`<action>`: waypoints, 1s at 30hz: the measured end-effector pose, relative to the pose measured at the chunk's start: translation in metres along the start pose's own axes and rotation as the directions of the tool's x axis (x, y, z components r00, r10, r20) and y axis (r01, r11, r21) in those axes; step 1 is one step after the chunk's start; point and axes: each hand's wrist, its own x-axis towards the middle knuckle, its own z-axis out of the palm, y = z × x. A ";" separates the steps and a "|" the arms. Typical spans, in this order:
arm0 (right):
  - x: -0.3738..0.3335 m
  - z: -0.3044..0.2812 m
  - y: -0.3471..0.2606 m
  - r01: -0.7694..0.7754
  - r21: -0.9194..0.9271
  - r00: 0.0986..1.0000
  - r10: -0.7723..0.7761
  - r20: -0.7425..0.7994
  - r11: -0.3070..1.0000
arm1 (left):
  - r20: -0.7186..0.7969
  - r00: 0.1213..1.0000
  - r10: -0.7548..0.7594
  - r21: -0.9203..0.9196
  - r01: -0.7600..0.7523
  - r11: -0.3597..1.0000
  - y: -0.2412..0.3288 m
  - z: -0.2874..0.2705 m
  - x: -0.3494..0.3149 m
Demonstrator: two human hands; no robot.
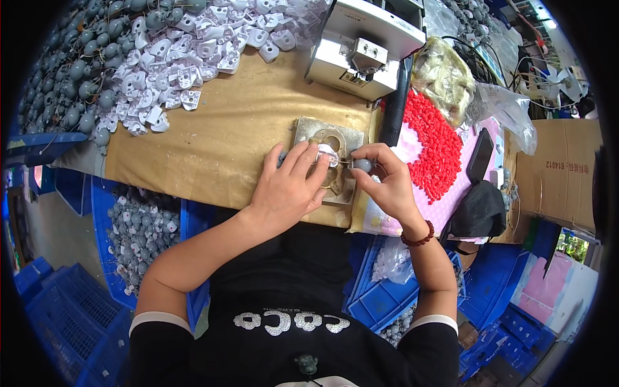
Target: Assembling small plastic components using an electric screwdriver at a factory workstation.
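Observation:
My left hand (284, 190) reaches over a metal fixture plate (351, 138), its bent fingers closed at a small white plastic piece (327, 152) on the plate. Part of a grey rounded thing shows beside its fingertips, mostly covered by the hand. On the plate's right side, my right hand (390, 187) pinches a grey ball-shaped piece (363, 166) between thumb and fingers. A thin strand seems to run from this ball toward the white piece. The fingers hide much of the plate's middle.
Loose white plastic pieces (193, 61) and grey balls (74, 77) are heaped at the far left. A white bench machine (354, 55) stands behind the plate. Red small parts (432, 148) and a phone (480, 155) lie at right. Blue crates (387, 303) stand below the table.

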 end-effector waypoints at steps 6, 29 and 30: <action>0.016 0.007 0.003 0.247 -0.187 0.967 -0.254 -0.013 0.951 | -0.027 0.999 0.042 -0.051 -0.043 0.998 -0.008 -0.002 0.002; 0.052 0.003 -0.029 0.214 -0.413 0.958 -0.107 0.268 0.885 | -0.116 0.990 0.080 -0.111 -0.093 0.989 -0.013 -0.002 0.007; 0.053 0.004 -0.029 0.235 -0.458 0.956 -0.118 0.270 0.857 | -0.125 0.989 0.081 -0.116 -0.096 0.989 -0.014 -0.002 0.009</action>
